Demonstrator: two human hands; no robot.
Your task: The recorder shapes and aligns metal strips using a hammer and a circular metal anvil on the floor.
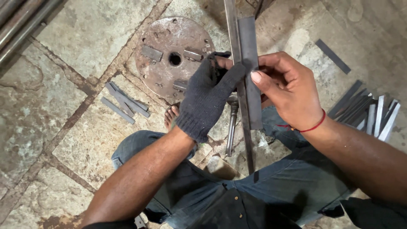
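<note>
Both hands grasping: gloved left hand grips long steel bar; right hand pinches flat strip against it. Likely stiff, sharp-edged; hold mid-length. Round plate at 11 o'clock.

No packages, labels, signs or screens anywhere in view.
</note>
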